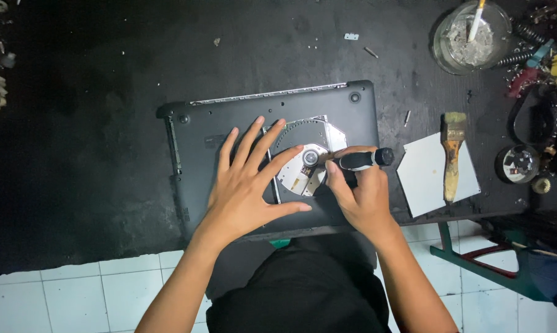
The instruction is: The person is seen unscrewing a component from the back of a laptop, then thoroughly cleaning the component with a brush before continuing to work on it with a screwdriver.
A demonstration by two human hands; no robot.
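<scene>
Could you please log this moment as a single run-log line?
left hand flat on laptop base | right hand holds screwdriver, tip at optical drive

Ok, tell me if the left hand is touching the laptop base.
Touching. The head view shows the left hand lying flat, fingers spread, on the laptop base.

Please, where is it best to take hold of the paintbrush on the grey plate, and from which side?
Probably at the wooden handle of the paintbrush, coming from above. It lies flat on the grey plate, bristles toward the glass jar, handle end pointing to the table edge, with free space on both sides for fingers.
</scene>
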